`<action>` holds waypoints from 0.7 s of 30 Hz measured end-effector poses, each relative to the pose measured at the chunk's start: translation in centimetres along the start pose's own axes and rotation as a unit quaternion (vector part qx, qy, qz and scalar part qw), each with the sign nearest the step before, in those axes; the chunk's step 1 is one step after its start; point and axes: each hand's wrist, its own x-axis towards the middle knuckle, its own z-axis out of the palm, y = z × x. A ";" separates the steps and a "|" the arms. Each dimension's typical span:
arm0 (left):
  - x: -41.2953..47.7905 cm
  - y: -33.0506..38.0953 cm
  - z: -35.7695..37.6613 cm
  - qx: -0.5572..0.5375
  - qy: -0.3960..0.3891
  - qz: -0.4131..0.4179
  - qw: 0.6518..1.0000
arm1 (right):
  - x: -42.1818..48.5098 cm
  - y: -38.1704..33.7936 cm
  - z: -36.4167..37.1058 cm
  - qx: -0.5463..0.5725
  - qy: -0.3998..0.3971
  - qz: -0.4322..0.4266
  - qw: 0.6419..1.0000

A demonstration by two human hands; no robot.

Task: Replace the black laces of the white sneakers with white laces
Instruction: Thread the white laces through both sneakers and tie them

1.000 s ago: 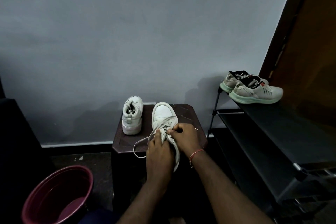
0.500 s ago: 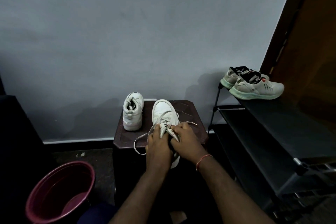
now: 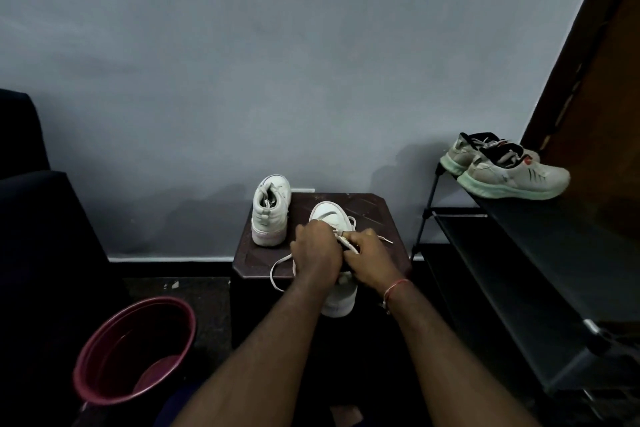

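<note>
Two sneakers are set on the counter [image 3: 374, 215], which is placed against the wall [image 3: 277, 62]. The far sneaker [image 3: 270, 215] is stood at the back left. The near sneaker [image 3: 329, 215] is laid to its right, apart from it, with its heel overhanging the front edge. The near sneaker is held from above by the left hand [image 3: 317, 253] and the right hand [image 3: 372, 258], which are side by side. A lace [image 3: 277, 270] is looped on the counter to the near sneaker's left. A bucket [image 3: 135, 350] is set on the floor at front left. A shoe rack [image 3: 519, 270] is stood to the right, with a pair of shoes [image 3: 512, 177] on its top shelf.

Home interior: shoe rack [image 3: 554, 253] with 2 running shoes [image 3: 512, 178], maroon bucket [image 3: 117, 357], painted wall [image 3: 277, 62].
</note>
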 end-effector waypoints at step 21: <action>-3.5 -3.8 -4.5 -0.744 -0.143 -0.038 0.651 | 0.6 -0.6 0.1 0.033 0.053 0.045 0.997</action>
